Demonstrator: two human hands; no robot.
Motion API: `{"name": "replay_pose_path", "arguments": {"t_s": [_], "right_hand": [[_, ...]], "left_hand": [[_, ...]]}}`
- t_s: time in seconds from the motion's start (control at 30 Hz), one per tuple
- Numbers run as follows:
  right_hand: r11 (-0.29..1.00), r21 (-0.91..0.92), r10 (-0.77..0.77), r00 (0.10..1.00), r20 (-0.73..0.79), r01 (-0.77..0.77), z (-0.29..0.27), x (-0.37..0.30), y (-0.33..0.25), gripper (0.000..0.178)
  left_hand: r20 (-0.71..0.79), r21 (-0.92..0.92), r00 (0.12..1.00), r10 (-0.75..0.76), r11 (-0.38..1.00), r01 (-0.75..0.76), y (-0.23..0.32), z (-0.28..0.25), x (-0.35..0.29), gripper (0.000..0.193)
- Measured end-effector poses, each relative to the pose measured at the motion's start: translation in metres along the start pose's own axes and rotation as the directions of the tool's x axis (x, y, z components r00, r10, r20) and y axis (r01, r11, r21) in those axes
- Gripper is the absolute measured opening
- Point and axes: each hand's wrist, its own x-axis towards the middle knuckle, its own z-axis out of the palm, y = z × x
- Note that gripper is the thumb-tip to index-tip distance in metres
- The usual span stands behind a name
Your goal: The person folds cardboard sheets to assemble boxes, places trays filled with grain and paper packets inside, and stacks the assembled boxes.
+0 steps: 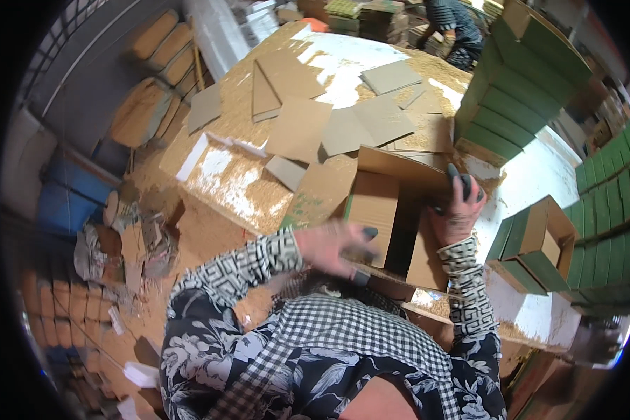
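Note:
A cardboard box [374, 204] stands on the table right in front of me, its top flaps raised and its dark inside partly showing. My right hand [460, 206] grips the far right part of the box, fingers bent over the edge of a flap. Dark covers sit on its fingertips. Over the near left side of the box is my left hand [334, 246], smeared by motion, with thumb and fingers apart and dark tips. Whether it touches the near flap I cannot tell.
Loose cardboard sheets [299, 129] lie across the sawdust-strewn table [343, 52]. A tall stack of green boxes [514, 91] rises at the far right, with an open green box [539, 245] nearer. More green boxes [609, 210] line the right. Filled sacks [143, 112] stand left. Another person [455, 31] bends at the back.

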Motion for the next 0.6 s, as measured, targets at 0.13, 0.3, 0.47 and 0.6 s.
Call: {"name": "replay_pose_path", "arguments": {"t_s": [0.13, 0.3, 0.47, 0.6], "right_hand": [[0.687, 0.716, -0.321, 0.936, 0.143, 0.126, -0.027, -0.033, 0.002, 0.068], [0.702, 0.506, -0.678, 0.689, 0.257, 0.502, -0.016, -0.096, 0.011, 0.063], [0.055, 0.841, 0.112, 0.84, 0.53, -0.538, 0.003, -0.028, 0.016, 0.051], [0.759, 0.505, -0.049, 0.737, 0.674, -0.411, 0.191, -0.112, 0.177, 0.033]], "left_hand": [[-0.917, 0.094, 0.371, -0.144, 0.828, 0.553, -0.086, 0.011, -0.002, 0.062], [-0.121, -0.967, 0.841, -0.528, 0.255, 0.021, -0.126, 0.025, -0.043, 0.054], [-0.655, -0.677, 0.738, -0.161, 0.559, -0.479, -0.09, 0.027, -0.077, 0.063], [-0.6, -0.503, 0.663, -0.447, 0.856, 0.122, -0.109, -0.004, -0.002, 0.082]]}}
